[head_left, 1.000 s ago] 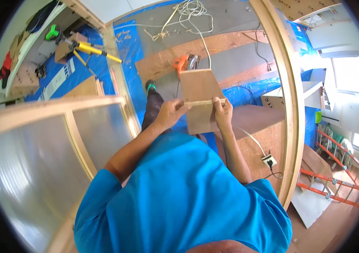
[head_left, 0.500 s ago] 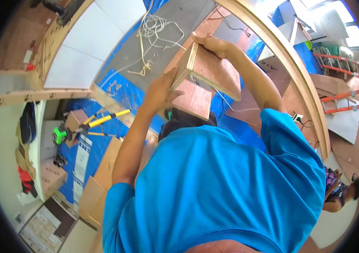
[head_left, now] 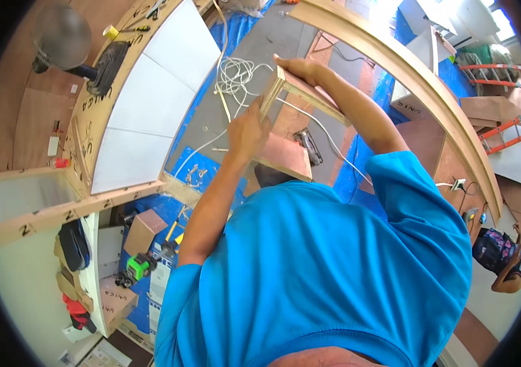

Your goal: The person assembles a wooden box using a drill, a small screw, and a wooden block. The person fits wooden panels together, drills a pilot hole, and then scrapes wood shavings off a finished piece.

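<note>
A three-sided plywood box frame (head_left: pixel 290 154) is held up in front of my chest, its layered edges showing. My left hand (head_left: pixel 248 131) is closed on the panel at its left side, though some fingertips are hidden behind the wood. Along the far top panel lies my right hand (head_left: pixel 303 69), wrapped over it with the thumb at the corner. Beyond the frame, on the floor, a circular saw (head_left: pixel 307 147) shows partly, touched by neither hand. A white cord (head_left: pixel 328 131) runs past it.
A coiled white cable (head_left: pixel 236 76) lies on the grey floor. At left stand a white-panelled cabinet (head_left: pixel 138 116), a fan (head_left: pixel 62 37) and a green tool (head_left: pixel 138 265). Long wooden framing (head_left: pixel 419 85) curves past my right arm; an orange ladder (head_left: pixel 511 137) and a person (head_left: pixel 505 257) are farther right.
The plywood frame has tilted, so its top panel appears more edge-on. Both hands keep hold of it. My view has shifted, bringing the circular saw and fan into clearer sight.
</note>
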`<control>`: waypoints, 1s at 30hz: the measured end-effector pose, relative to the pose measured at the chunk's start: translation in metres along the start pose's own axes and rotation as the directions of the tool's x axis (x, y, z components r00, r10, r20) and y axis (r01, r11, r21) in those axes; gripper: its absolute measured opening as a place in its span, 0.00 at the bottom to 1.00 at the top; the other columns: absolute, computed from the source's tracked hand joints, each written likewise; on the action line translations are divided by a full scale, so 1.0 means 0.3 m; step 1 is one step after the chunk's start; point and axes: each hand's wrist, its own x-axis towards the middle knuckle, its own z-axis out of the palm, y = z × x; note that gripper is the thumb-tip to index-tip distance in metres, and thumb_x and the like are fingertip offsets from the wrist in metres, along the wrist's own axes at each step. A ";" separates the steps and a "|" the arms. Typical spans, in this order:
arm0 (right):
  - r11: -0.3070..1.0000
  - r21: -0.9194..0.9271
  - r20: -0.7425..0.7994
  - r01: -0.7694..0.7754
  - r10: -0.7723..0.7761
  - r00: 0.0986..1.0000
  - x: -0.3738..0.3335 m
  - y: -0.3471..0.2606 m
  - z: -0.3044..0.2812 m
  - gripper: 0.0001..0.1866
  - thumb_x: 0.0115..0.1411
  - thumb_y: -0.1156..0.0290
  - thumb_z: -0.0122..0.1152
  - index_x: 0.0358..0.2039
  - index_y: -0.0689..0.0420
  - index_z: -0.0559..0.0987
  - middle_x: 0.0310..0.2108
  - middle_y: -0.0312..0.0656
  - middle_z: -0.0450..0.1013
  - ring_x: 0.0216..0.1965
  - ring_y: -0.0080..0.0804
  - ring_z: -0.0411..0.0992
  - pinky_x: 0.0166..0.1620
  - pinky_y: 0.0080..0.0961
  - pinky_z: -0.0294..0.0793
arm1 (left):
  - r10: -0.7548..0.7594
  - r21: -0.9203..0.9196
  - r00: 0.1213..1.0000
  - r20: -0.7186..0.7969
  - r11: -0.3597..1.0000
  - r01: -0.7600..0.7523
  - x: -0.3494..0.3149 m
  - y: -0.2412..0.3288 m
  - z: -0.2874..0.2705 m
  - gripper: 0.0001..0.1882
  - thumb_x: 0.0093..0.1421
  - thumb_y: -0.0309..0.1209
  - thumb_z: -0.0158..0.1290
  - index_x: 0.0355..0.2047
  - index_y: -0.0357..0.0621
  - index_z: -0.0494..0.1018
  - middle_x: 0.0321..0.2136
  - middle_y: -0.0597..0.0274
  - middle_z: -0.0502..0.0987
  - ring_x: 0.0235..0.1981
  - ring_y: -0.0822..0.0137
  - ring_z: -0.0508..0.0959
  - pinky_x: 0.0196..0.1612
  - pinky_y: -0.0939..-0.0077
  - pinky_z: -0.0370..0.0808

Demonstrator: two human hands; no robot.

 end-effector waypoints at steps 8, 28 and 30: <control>0.771 -0.414 0.235 0.484 -0.423 0.875 0.271 -0.353 0.096 0.36 0.74 0.41 0.36 0.70 0.56 0.63 0.69 0.51 0.55 0.69 0.45 0.52 0.71 0.42 0.52 | -0.064 -0.021 0.996 -0.059 0.998 0.062 0.297 -0.340 -0.044 0.32 0.59 0.34 0.55 0.65 0.56 0.68 0.37 0.42 0.83 0.35 0.39 0.82 0.39 0.45 0.78; 0.540 -0.427 -0.348 0.725 -0.838 0.420 0.637 -0.865 0.256 0.21 0.60 0.68 0.65 0.54 0.58 0.80 0.57 0.50 0.75 0.59 0.55 0.71 0.61 0.45 0.71 | 0.047 0.078 0.999 0.027 0.996 -0.049 1.849 -0.880 -0.355 0.21 0.64 0.46 0.55 0.52 0.48 0.76 0.35 0.40 0.83 0.39 0.36 0.82 0.42 0.44 0.77; 0.655 -0.470 -0.478 0.592 -0.753 0.453 0.647 -0.850 0.273 0.20 0.62 0.68 0.64 0.54 0.60 0.80 0.54 0.52 0.76 0.56 0.54 0.74 0.59 0.42 0.74 | 0.054 0.061 0.998 -0.023 0.997 -0.053 2.006 -0.881 -0.334 0.20 0.60 0.40 0.55 0.49 0.45 0.77 0.37 0.39 0.83 0.41 0.35 0.82 0.46 0.43 0.77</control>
